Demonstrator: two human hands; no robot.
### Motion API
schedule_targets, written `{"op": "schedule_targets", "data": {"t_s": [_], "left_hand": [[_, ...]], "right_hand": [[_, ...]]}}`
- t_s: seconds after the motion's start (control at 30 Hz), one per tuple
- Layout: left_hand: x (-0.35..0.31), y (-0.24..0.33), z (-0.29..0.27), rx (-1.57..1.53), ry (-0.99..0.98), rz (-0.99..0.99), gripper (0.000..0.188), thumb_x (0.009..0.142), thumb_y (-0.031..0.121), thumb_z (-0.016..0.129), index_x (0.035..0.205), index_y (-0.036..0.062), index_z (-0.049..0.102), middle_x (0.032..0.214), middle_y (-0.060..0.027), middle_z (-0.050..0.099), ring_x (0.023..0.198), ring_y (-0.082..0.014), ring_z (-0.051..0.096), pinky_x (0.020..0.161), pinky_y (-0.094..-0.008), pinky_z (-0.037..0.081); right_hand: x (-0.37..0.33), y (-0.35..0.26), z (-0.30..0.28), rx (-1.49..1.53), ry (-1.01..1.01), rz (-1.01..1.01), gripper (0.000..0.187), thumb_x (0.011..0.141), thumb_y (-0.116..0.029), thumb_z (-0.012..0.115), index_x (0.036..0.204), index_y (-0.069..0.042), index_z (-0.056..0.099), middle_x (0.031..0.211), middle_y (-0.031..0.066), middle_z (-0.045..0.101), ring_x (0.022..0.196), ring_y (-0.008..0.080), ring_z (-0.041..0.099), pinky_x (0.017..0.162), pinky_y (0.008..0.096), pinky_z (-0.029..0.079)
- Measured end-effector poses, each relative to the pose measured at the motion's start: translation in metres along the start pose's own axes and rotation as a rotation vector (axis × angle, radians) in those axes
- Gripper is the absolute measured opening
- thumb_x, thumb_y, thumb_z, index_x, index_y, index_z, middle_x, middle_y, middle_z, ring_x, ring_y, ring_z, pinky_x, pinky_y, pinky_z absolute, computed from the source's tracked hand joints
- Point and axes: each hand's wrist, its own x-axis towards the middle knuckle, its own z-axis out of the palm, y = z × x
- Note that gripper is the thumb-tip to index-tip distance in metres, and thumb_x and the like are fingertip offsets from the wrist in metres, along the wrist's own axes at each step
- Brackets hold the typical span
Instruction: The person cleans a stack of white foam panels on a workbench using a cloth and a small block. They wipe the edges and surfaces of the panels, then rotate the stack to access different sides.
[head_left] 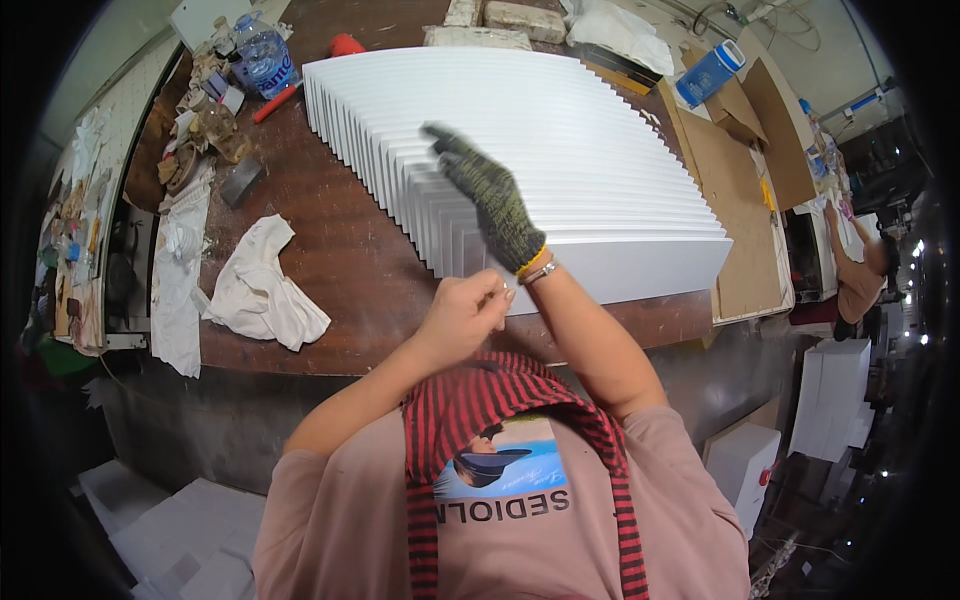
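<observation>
A long row of white flat panels or folded boxes (pixel 560 140) lies overlapped like a fanned deck across the brown table. My right hand (pixel 490 200), in a dark grey-green knitted glove with a yellow cuff, stretches over the left part of this row. Its fingers point away to the far left and are slightly blurred; whether they touch the panels I cannot tell. Bare and closed, my left hand (pixel 465 310) is at the near edge of the row, just below the right wrist. Its fingertips are pinched together, and what they hold, if anything, is too small to name.
A crumpled white cloth (pixel 262 285) lies on the table (pixel 370 320) at left. Beyond it are a dark block (pixel 242 182), a red-handled tool (pixel 277 103) and a large water bottle (pixel 265 55). At far right stand a blue jug (pixel 710 73) and open cardboard (pixel 765 130). Another person (pixel 860 265) works farther right.
</observation>
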Motion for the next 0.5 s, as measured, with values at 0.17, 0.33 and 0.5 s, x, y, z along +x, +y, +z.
{"op": "schedule_targets", "data": {"t_s": [0.17, 0.33, 0.5], "left_hand": [[-0.028, -0.037, -0.062, 0.248, 0.451, 0.055, 0.014, 0.099, 0.007, 0.061, 0.088, -0.0008, 0.062, 0.067, -0.0062, 0.065, 0.060, -0.0098, 0.061, 0.057, -0.0275, 0.050], [-0.112, -0.071, -0.160, 0.397, 0.792, -0.149, 0.017, 0.100, 0.006, 0.058, 0.086, -0.0024, 0.059, 0.071, -0.0034, 0.064, 0.065, -0.0093, 0.059, 0.061, -0.0259, 0.049], [-0.179, -0.099, -0.305, 0.607, 1.378, -0.128, 0.010, 0.095, 0.008, 0.060, 0.090, 0.0007, 0.063, 0.078, -0.0075, 0.068, 0.071, -0.0159, 0.063, 0.066, -0.0306, 0.049]], "right_hand": [[-0.028, 0.001, -0.066, -1.354, 0.214, -0.407, 0.049, 0.099, -0.028, 0.064, 0.144, -0.011, 0.054, 0.144, 0.0114, 0.057, 0.140, 0.0279, 0.046, 0.125, 0.0494, 0.016], [-0.071, 0.019, -0.124, -1.731, 0.196, -0.230, 0.051, 0.093, -0.028, 0.069, 0.140, -0.010, 0.058, 0.143, 0.0137, 0.057, 0.138, 0.0318, 0.047, 0.123, 0.0548, 0.021], [-0.073, 0.031, -0.128, -1.689, 0.263, -0.216, 0.043, 0.095, -0.020, 0.060, 0.136, -0.007, 0.063, 0.144, 0.0145, 0.058, 0.139, 0.0326, 0.048, 0.122, 0.0504, 0.026]]}}
